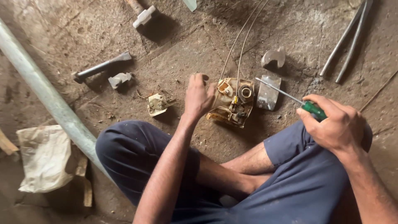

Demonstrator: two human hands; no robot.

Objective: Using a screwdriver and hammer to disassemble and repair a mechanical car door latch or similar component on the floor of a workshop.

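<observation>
While seated cross-legged on the dirt floor (178, 49), we note in the head view our left hand (198, 97) resting on the yellowed latch mechanism (232, 101), its grip only loosely curled; our right hand (336, 124) clenches a green-handled screwdriver (290, 97), blade above a metal plate (268, 93) beside the mechanism.

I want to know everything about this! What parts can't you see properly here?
- Head view: the yellowish mechanism's left side is hidden by the left hand.
- The screwdriver's green handle is mostly buried in the right hand.
- The hammer is cut off by the top edge.
- The two cables leave the frame at the top.
</observation>
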